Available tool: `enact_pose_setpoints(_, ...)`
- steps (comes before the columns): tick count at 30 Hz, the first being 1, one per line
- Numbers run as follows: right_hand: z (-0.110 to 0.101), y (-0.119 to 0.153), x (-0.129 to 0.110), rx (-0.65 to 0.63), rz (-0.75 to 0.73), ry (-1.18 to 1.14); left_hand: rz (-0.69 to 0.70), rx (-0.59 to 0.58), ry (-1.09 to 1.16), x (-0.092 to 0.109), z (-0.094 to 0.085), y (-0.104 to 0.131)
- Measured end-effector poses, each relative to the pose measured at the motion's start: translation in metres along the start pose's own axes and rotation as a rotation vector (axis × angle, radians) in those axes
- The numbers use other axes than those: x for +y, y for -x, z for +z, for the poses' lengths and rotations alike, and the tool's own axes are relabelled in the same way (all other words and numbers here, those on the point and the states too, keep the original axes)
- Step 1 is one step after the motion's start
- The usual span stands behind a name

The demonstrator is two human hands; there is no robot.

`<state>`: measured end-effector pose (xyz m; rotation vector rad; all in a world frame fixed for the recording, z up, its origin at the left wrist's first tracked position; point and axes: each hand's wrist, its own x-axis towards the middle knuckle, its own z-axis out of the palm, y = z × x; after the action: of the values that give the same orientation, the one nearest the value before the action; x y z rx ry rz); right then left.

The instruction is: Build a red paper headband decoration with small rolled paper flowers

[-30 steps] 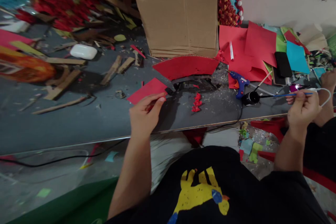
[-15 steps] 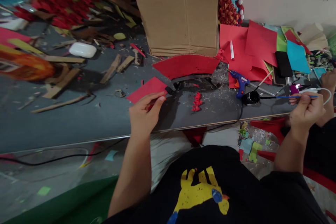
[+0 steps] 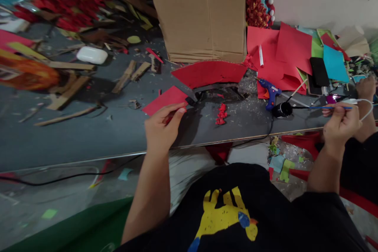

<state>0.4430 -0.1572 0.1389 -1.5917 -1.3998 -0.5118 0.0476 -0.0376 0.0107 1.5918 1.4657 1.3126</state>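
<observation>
My left hand (image 3: 163, 128) pinches the near edge of a red card sheet (image 3: 165, 99) above the grey table (image 3: 88, 134). My right hand (image 3: 339, 126) grips a thin blue-handled brush (image 3: 325, 107) whose tip reaches into a small black pot (image 3: 282, 110). A curved red card piece (image 3: 209, 73) lies in front of a tall cardboard box (image 3: 203, 12). Small crumpled red bits (image 3: 221, 115) sit between my hands.
A blue glue gun (image 3: 270, 91) and its black cord lie beside the pot. Red, green and blue sheets (image 3: 292, 55) and a black phone (image 3: 318, 71) cover the right. Wood scraps (image 3: 71, 92) and a white case (image 3: 92, 54) litter the left. Another person's hand (image 3: 366, 86) is at far right.
My right hand dipped slightly to the right and came back with the brush; its tip stays at the black pot. My left hand keeps hold of the red sheet.
</observation>
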Motion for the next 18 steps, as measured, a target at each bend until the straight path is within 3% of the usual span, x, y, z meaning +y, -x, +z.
enact_pose_setpoints(6,-0.0002,0.0035,0.0031,0.038,-0.061,-0.012,-0.010,-0.004,-0.005,0.0048,0.0000,0.0003)
enact_pose_setpoints(11,-0.0002,0.0068,0.0040,-0.026,-0.130,0.036,-0.008,-0.005,-0.007,0.0037,-0.0003,0.0003)
enact_pose_setpoints(18,-0.0019,0.0074,-0.0019,0.027,-0.110,0.038,0.004,-0.020,-0.020,0.0035,-0.0017,0.0005)
